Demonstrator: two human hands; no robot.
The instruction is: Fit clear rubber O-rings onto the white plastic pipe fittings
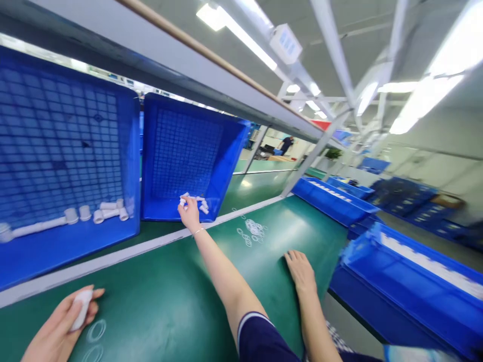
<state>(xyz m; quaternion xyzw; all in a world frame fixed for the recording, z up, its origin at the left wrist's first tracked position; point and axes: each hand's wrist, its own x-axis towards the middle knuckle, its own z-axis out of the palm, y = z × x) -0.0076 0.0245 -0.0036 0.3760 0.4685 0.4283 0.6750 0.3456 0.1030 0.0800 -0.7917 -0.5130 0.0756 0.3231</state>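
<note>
In the head view, my left hand point(62, 324) at the lower left is closed around a white plastic fitting point(81, 309). Clear rings point(96, 330) lie on the green tabletop point(166, 301) just beside it. My right hand point(189, 213) reaches over the white edge strip into the front of a tilted blue bin point(184, 151). Its fingers pinch a small white fitting point(183, 202), partly hidden by them. Other small white fittings point(204, 207) lie in the bin beside these fingers.
Another blue bin point(64, 136) at left holds white tube pieces point(109, 211). More rings point(253, 229) lie mid-table, near a co-worker's hand point(301, 269) resting on the tabletop. Blue crates point(407, 301) line the right side. A shelf beam point(211, 55) crosses above; a person point(287, 145) stands far behind.
</note>
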